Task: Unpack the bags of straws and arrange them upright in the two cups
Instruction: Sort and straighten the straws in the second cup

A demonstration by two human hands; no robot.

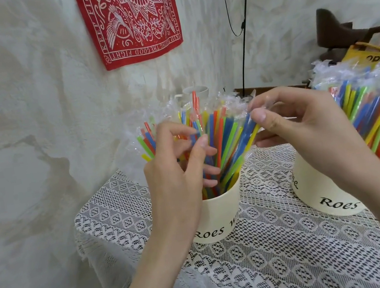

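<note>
I'm arranging: my left hand (181,159) steadies straws (223,144) in the near cup (218,215), my right hand (303,123) pinching a wrapped one at two o'clock. Next, I judge, seat it upright.

Two cups (220,212), two hands (176,177)

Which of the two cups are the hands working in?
The left cup, near the table's left edge. Both hands, left and right, are among its straws; the right cup stands apart behind the right wrist.
</note>
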